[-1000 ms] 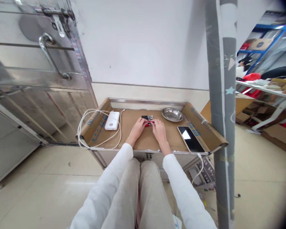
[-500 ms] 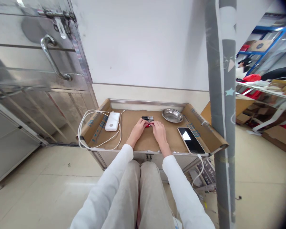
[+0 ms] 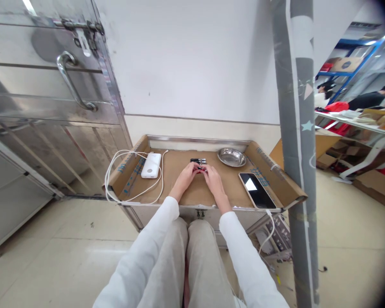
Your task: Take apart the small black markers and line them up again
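My left hand [image 3: 188, 174] and my right hand [image 3: 212, 175] meet over the cardboard-covered table. Their fingers are closed around a small dark and red piece [image 3: 200, 168], mostly covered by the fingertips, so its kind cannot be made out. Just beyond the fingers lie several short black rods with silvery ends [image 3: 198, 161], side by side and partly hidden by my hands. To the right behind them rests a shallow round steel dish [image 3: 232, 157].
A white power bank [image 3: 152, 165] with a looped white cable [image 3: 163, 182] lies on the left. At the right front is a phone [image 3: 257, 190] with a cable attached. Raised cardboard sides [image 3: 276, 175] border the table, and a grey wrapped post [image 3: 297, 128] stands beside it.
My fingertips have drawn closer together around the small piece, and less red shows between them. The view has shifted slightly; the other things on the table stay in place.
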`<state>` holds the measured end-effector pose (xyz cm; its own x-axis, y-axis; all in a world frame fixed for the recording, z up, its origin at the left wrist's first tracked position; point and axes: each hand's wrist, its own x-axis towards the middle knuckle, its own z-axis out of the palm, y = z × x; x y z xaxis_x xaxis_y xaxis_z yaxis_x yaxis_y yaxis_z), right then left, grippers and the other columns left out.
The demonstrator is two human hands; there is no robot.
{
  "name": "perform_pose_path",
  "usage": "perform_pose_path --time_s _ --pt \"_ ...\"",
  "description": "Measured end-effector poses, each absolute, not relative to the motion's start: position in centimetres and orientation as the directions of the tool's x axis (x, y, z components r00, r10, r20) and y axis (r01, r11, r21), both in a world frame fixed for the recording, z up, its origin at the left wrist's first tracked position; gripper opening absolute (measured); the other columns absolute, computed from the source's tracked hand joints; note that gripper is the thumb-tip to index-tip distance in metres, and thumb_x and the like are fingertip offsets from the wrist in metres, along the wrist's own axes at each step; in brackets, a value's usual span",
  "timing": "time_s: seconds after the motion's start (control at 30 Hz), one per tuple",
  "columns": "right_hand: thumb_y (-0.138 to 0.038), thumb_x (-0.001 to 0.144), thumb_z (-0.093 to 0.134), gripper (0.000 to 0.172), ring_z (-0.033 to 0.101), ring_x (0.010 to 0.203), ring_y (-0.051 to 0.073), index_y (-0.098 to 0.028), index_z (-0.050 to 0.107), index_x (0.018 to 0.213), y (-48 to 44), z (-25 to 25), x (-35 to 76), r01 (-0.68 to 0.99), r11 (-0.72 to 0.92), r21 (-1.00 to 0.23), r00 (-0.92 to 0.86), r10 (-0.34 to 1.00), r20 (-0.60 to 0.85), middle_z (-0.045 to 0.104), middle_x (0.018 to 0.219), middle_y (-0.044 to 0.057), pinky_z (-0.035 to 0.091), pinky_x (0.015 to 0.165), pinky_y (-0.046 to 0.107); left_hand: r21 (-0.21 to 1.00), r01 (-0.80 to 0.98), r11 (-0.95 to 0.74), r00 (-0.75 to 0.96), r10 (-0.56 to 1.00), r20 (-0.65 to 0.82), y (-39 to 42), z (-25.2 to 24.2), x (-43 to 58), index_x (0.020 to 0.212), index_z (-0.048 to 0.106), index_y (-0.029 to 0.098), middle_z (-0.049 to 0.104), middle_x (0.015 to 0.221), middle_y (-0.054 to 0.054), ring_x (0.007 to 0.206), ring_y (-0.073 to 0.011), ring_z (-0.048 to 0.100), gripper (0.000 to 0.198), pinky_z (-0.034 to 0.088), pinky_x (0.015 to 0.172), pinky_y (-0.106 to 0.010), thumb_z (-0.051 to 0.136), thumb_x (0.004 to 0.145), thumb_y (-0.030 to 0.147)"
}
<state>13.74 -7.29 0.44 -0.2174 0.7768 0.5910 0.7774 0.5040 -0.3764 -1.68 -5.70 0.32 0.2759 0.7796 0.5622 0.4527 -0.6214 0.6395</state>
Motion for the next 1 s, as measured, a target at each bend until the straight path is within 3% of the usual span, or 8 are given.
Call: perform_pose_path --time_s 0.13,0.27,0.43,0.53,0.67,0.9,1.0 --pt "-0.026 0.094 0.039 0.026 0.054 0.087 0.02 -0.02 0.064 0.097 -7.2 0.2 13.9 0.806 0.502 -0.314 -0.238 0.76 0.604 0.066 0.095 0.006 0.04 0.081 0.03 0.634 0.468 -0.616 0.285 0.784 0.552 -5.6 0.1 -1.7 0.108 0.048 0.02 0.061 0.103 -0.005 0.094 -0.0145 0.061 0.018 0.048 0.088 -0.031 0.044 0.091 0.019" --pt "-0.028 0.095 0.037 0.029 0.054 0.087 0.02 -0.02 0.064 0.099 -7.3 0.2 14.1 0.869 0.374 -0.324 -0.088 0.761 0.643 0.066 0.094 0.007 0.037 0.081 0.031 0.43 0.655 -0.622 0.366 0.758 0.539 -6.0 0.4 -1.6 0.115 0.049 0.018 0.058 0.115 -0.01 0.107 -0.0222 0.054 0.028 0.043 0.093 -0.039 0.051 0.088 0.026" --pt "-0.033 0.096 0.033 0.034 0.053 0.083 0.02 -0.019 0.064 0.098 -7.5 0.2 14.5 0.884 0.268 -0.383 0.038 0.775 0.631 0.067 0.091 0.008 0.034 0.078 0.03 0.254 0.769 -0.586 0.452 0.78 0.432 -6.5 0.9 -1.5 0.104 0.06 0.022 0.06 0.105 -0.007 0.101 -0.0231 0.051 0.024 0.04 0.087 -0.038 0.052 0.088 0.038" --pt "-0.032 0.096 0.033 0.034 0.053 0.08 0.019 -0.02 0.065 0.095 -7.4 0.1 14.5 0.893 0.225 -0.389 0.061 0.797 0.601 0.068 0.089 0.007 0.032 0.076 0.029 0.236 0.792 -0.563 0.42 0.783 0.458 -6.5 0.9 -1.6 0.096 0.062 0.021 0.061 0.1 -0.005 0.096 -0.0209 0.051 0.024 0.038 0.085 -0.035 0.047 0.091 0.038" --pt "-0.031 0.096 0.035 0.032 0.054 0.079 0.019 -0.021 0.066 0.095 -7.6 0.3 14.3 0.902 0.252 -0.35 0.005 0.806 0.592 0.069 0.09 0.006 0.032 0.075 0.029 0.233 0.824 -0.517 0.331 0.771 0.544 -6.2 0.6 -1.7 0.1 0.059 0.02 0.062 0.099 -0.004 0.092 -0.019 0.052 0.023 0.037 0.082 -0.033 0.042 0.093 0.034" --pt "-0.027 0.094 0.038 0.029 0.057 0.085 0.02 -0.019 0.066 0.098 -7.9 0.5 13.8 0.9 0.326 -0.29 -0.088 0.788 0.61 0.069 0.093 0.008 0.035 0.078 0.031 0.179 0.837 -0.517 0.343 0.752 0.563 -6.4 1.0 -1.6 0.102 0.058 0.021 0.064 0.1 -0.004 0.093 -0.0189 0.053 0.021 0.036 0.08 -0.032 0.043 0.093 0.033" --pt "-0.022 0.093 0.037 0.031 0.059 0.091 0.02 -0.019 0.06 0.114 -8.0 0.7 13.6 0.848 0.43 -0.308 -0.177 0.779 0.602 0.068 0.103 0.008 0.039 0.084 0.033 0.183 0.847 -0.499 0.316 0.75 0.581 -6.5 1.1 -1.6 0.1 0.058 0.022 0.065 0.099 -0.003 0.094 -0.0191 0.053 0.021 0.035 0.08 -0.033 0.041 0.094 0.033"
